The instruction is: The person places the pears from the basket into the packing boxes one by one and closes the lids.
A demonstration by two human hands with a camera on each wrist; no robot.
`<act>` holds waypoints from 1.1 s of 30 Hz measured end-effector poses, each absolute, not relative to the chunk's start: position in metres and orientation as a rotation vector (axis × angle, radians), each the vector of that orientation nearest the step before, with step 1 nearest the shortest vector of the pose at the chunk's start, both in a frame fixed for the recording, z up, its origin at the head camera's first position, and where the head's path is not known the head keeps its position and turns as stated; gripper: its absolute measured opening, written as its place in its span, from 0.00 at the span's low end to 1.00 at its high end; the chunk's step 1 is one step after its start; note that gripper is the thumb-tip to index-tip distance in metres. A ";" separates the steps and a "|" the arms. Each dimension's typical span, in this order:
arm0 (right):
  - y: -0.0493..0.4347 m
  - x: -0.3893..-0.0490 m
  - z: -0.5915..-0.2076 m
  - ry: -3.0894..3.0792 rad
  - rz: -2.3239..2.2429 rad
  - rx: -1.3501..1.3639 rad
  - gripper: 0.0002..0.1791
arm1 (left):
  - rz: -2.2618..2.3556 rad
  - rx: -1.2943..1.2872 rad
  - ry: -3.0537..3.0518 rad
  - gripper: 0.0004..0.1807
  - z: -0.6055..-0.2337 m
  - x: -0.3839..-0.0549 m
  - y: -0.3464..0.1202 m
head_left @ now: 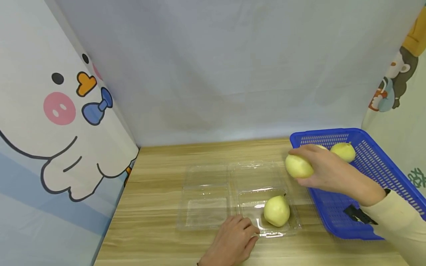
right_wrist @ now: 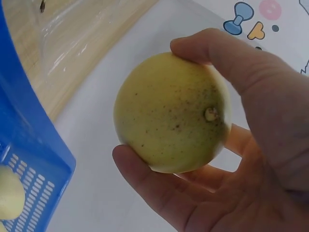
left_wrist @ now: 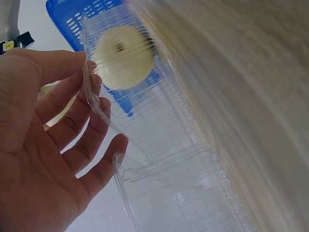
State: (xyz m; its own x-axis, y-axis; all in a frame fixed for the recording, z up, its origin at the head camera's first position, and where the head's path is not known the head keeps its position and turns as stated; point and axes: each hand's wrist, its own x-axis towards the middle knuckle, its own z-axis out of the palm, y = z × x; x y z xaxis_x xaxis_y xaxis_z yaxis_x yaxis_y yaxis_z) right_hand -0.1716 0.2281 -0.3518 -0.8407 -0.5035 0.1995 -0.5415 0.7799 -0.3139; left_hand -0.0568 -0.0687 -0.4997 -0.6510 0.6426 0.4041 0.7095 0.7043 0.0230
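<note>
Nearest me, my left hand (head_left: 231, 242) is resting by the front edge of the wooden table (head_left: 156, 236), fingers loosely extended and steadying the near rim of the clear plastic clamshell tray (head_left: 206, 195), where one pear (head_left: 276, 211) is already sitting in the front right compartment. My right hand (head_left: 327, 170) is curling its fingers around a second pear (head_left: 298, 166), carrying it above the left rim of the blue basket (head_left: 376, 166), where another pear (head_left: 343, 151) is waiting. I judge the carry is underway; next I should lower this pear into a free compartment.
</note>
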 end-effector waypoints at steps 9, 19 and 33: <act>0.206 -0.160 -0.360 -2.888 0.687 0.955 0.39 | -0.286 -1.054 -2.560 0.03 -0.499 -0.058 -0.069; 0.182 -0.148 -0.383 -2.954 0.768 1.027 0.38 | -0.269 -1.059 -2.548 0.04 -0.500 -0.058 -0.068; 0.149 -0.137 -0.420 -2.953 0.822 1.135 0.39 | -0.341 -1.073 -2.560 0.06 -0.502 -0.058 -0.071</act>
State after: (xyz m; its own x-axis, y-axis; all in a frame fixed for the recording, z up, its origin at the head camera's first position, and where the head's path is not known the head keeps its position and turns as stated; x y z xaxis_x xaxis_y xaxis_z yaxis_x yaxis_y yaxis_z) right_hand -0.1370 0.1493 -0.4195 -0.7520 -0.6565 0.0597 -0.5930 0.6340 -0.4964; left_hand -0.0582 -0.0708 -0.5024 -0.6554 0.6403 0.4005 0.7229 0.6855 0.0870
